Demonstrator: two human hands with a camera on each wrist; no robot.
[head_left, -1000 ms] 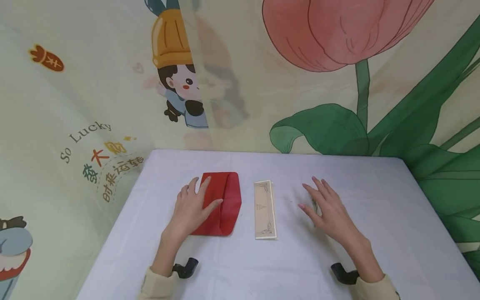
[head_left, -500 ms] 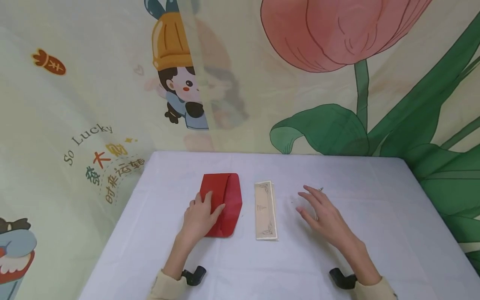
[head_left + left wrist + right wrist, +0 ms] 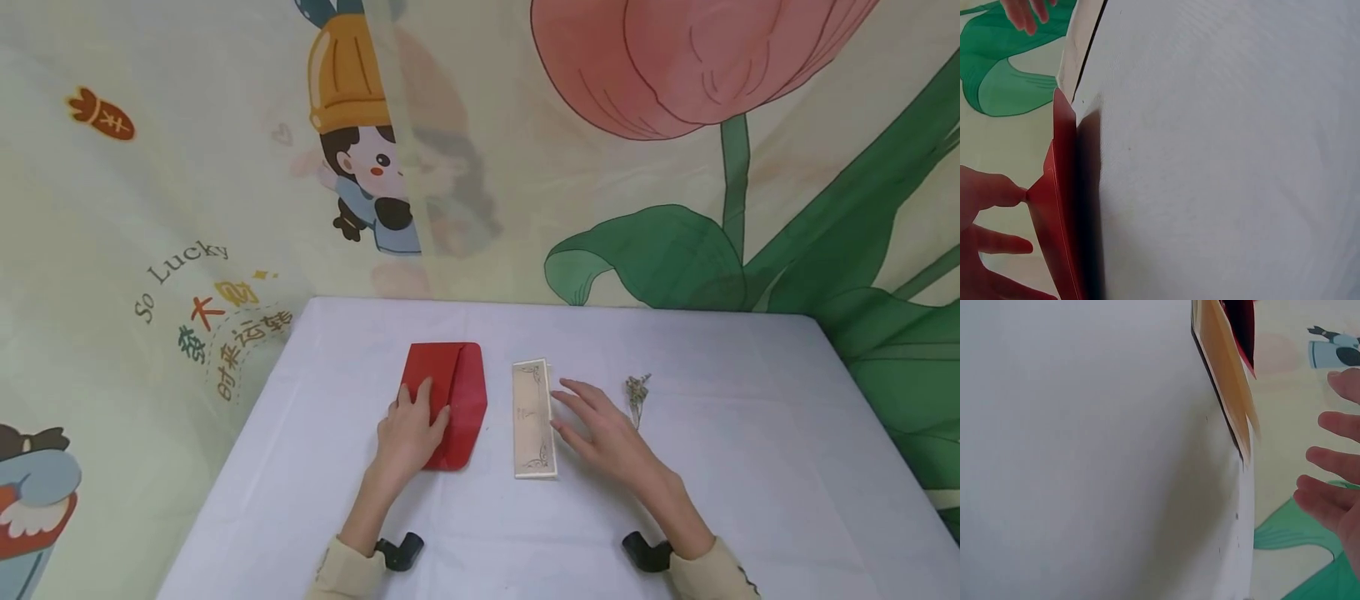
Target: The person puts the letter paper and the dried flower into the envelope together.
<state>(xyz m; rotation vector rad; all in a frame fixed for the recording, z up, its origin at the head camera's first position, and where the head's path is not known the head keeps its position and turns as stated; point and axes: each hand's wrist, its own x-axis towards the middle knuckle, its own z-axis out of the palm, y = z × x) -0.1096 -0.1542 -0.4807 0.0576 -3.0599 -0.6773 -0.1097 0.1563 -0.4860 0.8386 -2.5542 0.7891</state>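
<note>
A red envelope (image 3: 432, 400), its flap unfolded to the right, lies on the white-covered table. My left hand (image 3: 408, 429) is over its left part with fingers spread; in the left wrist view the thumb tip touches a raised paper edge of the envelope (image 3: 1054, 206). To the right is a narrow folded cream card (image 3: 533, 421) with printed corner ornaments. My right hand (image 3: 611, 433) hovers beside the card's right edge, fingers spread and holding nothing. The right wrist view shows the card (image 3: 1225, 369) standing slightly apart from the fingers (image 3: 1332, 462).
A small dried flower sprig (image 3: 637, 396) lies behind and to the right of my right hand. The white tablecloth (image 3: 495, 542) reaches back to a printed fabric backdrop (image 3: 480, 167). A black wrist camera (image 3: 401, 552) sits at my left wrist, another (image 3: 647, 552) at my right.
My left hand has moved slightly right and down onto the envelope. My right hand has moved left from the sprig toward the card, uncovering the sprig.
</note>
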